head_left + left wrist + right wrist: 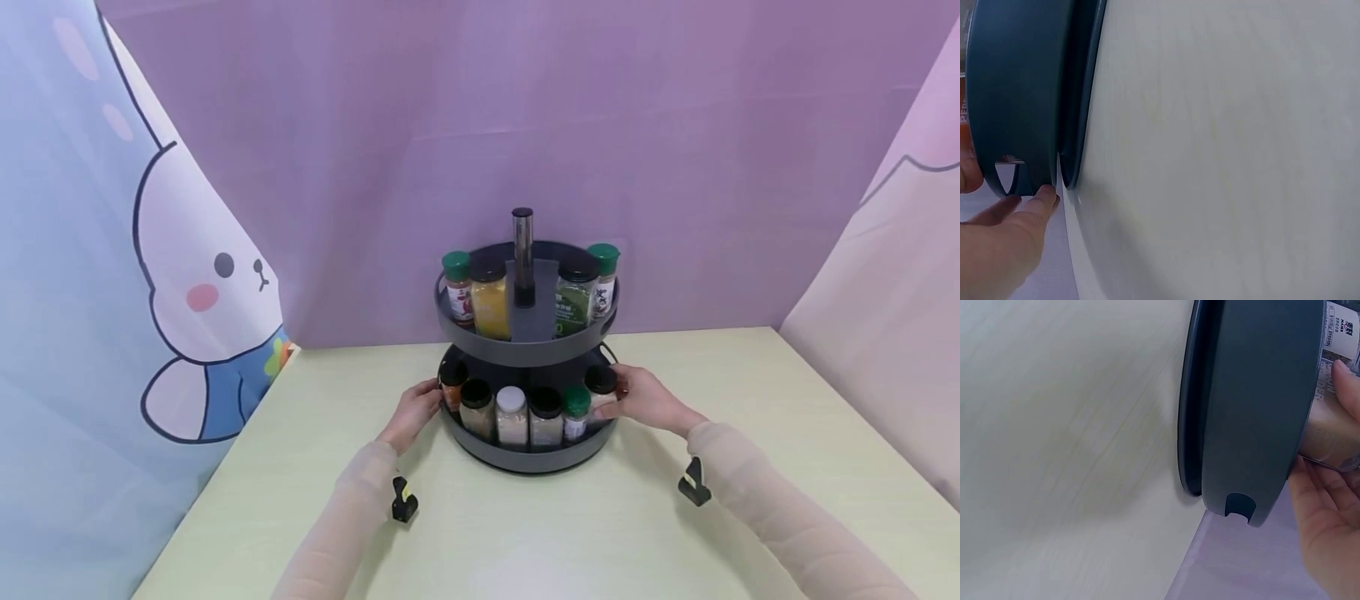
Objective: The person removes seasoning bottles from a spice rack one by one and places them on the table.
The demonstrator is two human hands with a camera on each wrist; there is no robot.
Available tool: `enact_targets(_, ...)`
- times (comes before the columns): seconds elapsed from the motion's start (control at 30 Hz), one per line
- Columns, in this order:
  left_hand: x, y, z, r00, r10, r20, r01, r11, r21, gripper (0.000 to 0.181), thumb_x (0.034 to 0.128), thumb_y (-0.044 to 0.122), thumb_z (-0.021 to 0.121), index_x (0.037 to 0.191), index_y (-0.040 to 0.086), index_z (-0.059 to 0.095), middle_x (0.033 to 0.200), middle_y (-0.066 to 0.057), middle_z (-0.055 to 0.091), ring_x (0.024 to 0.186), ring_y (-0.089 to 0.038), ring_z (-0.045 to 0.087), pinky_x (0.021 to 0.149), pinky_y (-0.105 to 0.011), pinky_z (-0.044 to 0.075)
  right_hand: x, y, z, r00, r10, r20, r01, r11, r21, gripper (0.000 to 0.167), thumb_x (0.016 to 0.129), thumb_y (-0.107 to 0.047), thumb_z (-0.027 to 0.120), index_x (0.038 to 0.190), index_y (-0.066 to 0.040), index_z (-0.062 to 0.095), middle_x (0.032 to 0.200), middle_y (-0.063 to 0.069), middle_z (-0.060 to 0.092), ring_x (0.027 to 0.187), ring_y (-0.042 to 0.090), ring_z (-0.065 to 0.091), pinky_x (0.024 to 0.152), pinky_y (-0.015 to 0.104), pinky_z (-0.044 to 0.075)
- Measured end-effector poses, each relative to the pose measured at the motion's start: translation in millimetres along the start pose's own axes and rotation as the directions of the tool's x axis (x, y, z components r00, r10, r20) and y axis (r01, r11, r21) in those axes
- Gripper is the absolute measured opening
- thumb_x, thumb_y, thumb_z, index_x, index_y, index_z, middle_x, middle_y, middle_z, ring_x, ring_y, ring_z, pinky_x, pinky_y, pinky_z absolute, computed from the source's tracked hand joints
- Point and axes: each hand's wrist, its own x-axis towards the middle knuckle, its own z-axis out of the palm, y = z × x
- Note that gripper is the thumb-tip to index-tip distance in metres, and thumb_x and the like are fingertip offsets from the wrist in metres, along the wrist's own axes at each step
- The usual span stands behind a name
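Note:
A dark grey two-tier round spice rack (531, 460) stands on the table, jars on both tiers. At the lower tier's right side, my right hand (651, 402) holds a black-lidded spice jar (1330, 439) of beige powder, thumb on one face and fingers behind. The jar sits just inside the rim. My left hand (415, 414) grips the lower tier's rim on the left, near a cutout (1007, 175) in its wall. Its thumb lies on the inner side, beside a black-lidded jar of orange spice (453, 392); the fingertips touch the outer wall.
Along the lower tier's front stand a white-lidded jar (512, 421), a green-lidded jar (575, 423) and other black-lidded ones. The upper tier (525, 354) carries a yellow jar (491, 310) and several others around a metal post (523, 242). A purple curtain (360, 208) hangs behind.

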Motion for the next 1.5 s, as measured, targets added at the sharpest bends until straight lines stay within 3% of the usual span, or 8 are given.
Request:
enact_targets(0.27, 1.9, -3.4, -2.2, 0.999, -0.001, -0.044, 0.002, 1.000, 0.015, 0.046, 0.0913, 0.004, 0.042, 0.135, -0.010, 0.035, 0.137, -0.027, 0.040, 0.127, -0.034, 0.039, 0.106, -0.042, 0.035, 0.6, -4.4, 1.3, 1.000, 0.009, -0.025, -0.009, 1.000, 0.008, 0.048, 0.067, -0.025, 0.081, 0.104, -0.004, 0.061, 0.080, 0.005, 0.056, 0.071, 0.020, 0.045, 0.060, 0.029, 0.038)
enact_targets(0.43, 0.5, -3.4, -1.6, 1.000, 0.004, -0.027, -0.004, 1.000, -0.002, 0.046, 0.0927, 0.005, 0.041, 0.134, -0.013, 0.034, 0.137, -0.029, 0.039, 0.127, -0.036, 0.039, 0.106, -0.042, 0.035, -0.1, -4.2, -0.5, 0.999, 0.020, -0.042, -0.020, 1.000, 0.001, 0.047, 0.067, -0.026, 0.080, 0.104, -0.004, 0.060, 0.085, 0.006, 0.059, 0.074, 0.021, 0.046, 0.062, 0.029, 0.039)
enact_targets(0.67, 0.5, -5.4, 0.3, 1.000, 0.008, -0.007, -0.008, 1.000, -0.007, 0.046, 0.0929, 0.005, 0.041, 0.135, -0.012, 0.033, 0.138, -0.028, 0.037, 0.128, -0.036, 0.039, 0.106, -0.042, 0.035, -1.2, -8.1, -2.4, 0.996, 0.012, -0.090, -0.015, 0.999, -0.033, 0.039, 0.069, -0.022, 0.079, 0.099, -0.005, 0.061, 0.078, 0.004, 0.054, 0.071, 0.019, 0.045, 0.060, 0.028, 0.038)
enact_targets(0.93, -1.3, -4.2, 0.5, 1.000, 0.006, -0.020, -0.007, 1.000, -0.019, 0.045, 0.0927, 0.004, 0.040, 0.134, -0.013, 0.033, 0.137, -0.029, 0.038, 0.127, -0.036, 0.039, 0.106, -0.042, 0.035, 0.8, -17.5, -6.3, 0.996, 0.007, -0.094, -0.011, 0.999, -0.038, 0.039, 0.069, -0.023, 0.078, 0.098, -0.005, 0.060, 0.073, 0.004, 0.051, 0.068, 0.020, 0.044, 0.056, 0.029, 0.036)
enact_targets(1.33, -0.2, -1.8, -1.4, 1.000, 0.015, -0.001, -0.015, 0.999, -0.040, 0.045, 0.0937, 0.004, 0.040, 0.135, -0.014, 0.031, 0.138, -0.030, 0.036, 0.128, -0.038, 0.037, 0.107, -0.043, 0.034, 1.6, -22.9, -16.4, 0.991, 0.018, -0.133, -0.026, 0.998, -0.058, 0.050, 0.069, -0.032, 0.079, 0.107, -0.004, 0.061, 0.089, 0.009, 0.062, 0.078, 0.021, 0.051, 0.066, 0.029, 0.044)
enact_targets(1.5, -1.8, -2.7, -1.1, 1.000, 0.021, 0.006, -0.021, 0.999, -0.044, 0.046, 0.0936, 0.003, 0.040, 0.135, -0.015, 0.030, 0.138, -0.032, 0.035, 0.129, -0.039, 0.036, 0.107, -0.044, 0.033, -2.3, -25.1, -20.4, 0.989, 0.058, -0.137, -0.065, 0.997, -0.045, 0.058, 0.070, -0.036, 0.078, 0.113, -0.003, 0.059, 0.108, 0.014, 0.064, 0.097, 0.028, 0.059, 0.082, 0.039, 0.051)
